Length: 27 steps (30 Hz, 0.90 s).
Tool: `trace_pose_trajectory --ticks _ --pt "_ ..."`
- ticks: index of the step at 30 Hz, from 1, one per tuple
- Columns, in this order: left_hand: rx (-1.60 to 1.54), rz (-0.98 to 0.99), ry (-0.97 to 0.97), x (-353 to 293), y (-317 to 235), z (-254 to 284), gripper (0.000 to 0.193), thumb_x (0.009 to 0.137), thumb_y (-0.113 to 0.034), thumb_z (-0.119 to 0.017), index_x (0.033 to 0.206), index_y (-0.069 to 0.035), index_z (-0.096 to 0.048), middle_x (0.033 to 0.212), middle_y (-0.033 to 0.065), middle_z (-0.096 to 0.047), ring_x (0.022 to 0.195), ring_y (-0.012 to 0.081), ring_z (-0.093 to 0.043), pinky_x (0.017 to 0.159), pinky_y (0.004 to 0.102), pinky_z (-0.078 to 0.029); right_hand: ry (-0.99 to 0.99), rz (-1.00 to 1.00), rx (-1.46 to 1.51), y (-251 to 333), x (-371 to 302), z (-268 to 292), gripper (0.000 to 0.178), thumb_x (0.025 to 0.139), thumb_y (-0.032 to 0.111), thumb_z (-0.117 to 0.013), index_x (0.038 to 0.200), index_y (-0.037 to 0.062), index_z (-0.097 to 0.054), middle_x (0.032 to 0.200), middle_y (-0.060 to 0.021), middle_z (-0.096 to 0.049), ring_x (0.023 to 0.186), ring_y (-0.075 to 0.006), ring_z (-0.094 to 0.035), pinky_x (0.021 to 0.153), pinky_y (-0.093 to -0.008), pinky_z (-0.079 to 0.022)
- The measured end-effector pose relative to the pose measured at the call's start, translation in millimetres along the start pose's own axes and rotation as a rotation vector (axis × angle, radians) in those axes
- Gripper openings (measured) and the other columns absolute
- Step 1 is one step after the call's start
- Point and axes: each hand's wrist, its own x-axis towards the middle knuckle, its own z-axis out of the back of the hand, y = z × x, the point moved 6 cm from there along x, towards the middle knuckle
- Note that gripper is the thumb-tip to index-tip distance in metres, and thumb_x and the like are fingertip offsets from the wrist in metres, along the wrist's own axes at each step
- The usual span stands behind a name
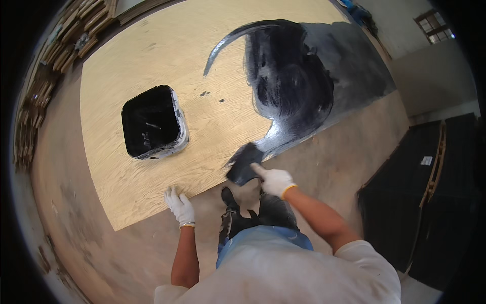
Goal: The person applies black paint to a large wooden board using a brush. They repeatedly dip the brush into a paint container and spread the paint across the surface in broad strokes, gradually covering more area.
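A black spreader (244, 164) is gripped in the closed right hand (276, 182) at the near edge of the board (215, 137), where the empty left hand (179, 206) (likewise gloved) is rested, fingers extended. Black paint (291, 76) is smeared toward the right edge.

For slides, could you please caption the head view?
White-gloved right hand holding flat black spreader partly over pale wooden board.

Black spreader (244, 164) blurred, its grip probably hidden within my right hand (276, 182), my shirt (293, 271) cut off below.
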Motion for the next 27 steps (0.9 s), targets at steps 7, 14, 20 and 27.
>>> trace_pose_trajectory --ticks 7,14,20,27 --pt "0.255 0.055 0.126 -9.4 1.0 -15.1 0.055 0.099 -0.022 -0.056 0.147 0.004 -0.051 0.165 0.0274 -0.034 0.152 0.0492 -0.028 0.126 0.0554 -0.022 -0.245 -0.230 0.037 -235.7 22.1 113.1 0.072 0.093 0.019 -0.059 0.161 0.0336 -0.039 0.123 -0.0260 -0.070 0.113 -0.0404 -0.069 0.098 -0.0477 -0.052" --pt "0.397 0.306 0.161 1.4 10.6 -29.5 0.062 0.102 -0.033 -0.052 0.153 0.003 -0.045 0.165 0.0310 -0.031 0.150 0.0518 -0.028 0.125 0.0510 -0.025 -0.112 0.403 -0.122 -80.9 144.9 167.5 0.071 0.093 0.012 -0.052 0.160 0.0274 -0.038 0.108 -0.0218 -0.075 0.094 -0.0411 -0.074 0.080 -0.0494 -0.058" --pt "0.799 0.576 0.479 2.9 1.7 -70.0 0.064 0.105 -0.047 -0.043 0.161 -0.018 -0.038 0.170 0.0292 -0.017 0.146 0.0552 -0.033 0.121 0.0570 -0.032 -0.018 0.457 -0.286 -144.9 114.6 153.2 0.075 0.093 0.011 -0.055 0.162 0.0312 -0.035 0.094 -0.0126 -0.076 0.078 -0.0309 -0.075 0.067 -0.0462 -0.059" --pt "0.420 1.223 -0.189 23.1 -82.1 -94.8 0.071 0.105 -0.056 -0.034 0.167 -0.025 -0.018 0.172 0.0250 -0.014 0.135 0.0562 -0.047 0.103 0.0573 -0.050 -0.246 -0.209 -0.186 -486.1 84.9 242.5 0.082 0.089 0.010 -0.061 0.161 0.0403 -0.036 0.101 -0.0235 -0.074 0.090 -0.0415 -0.072 0.084 -0.0510 -0.054"
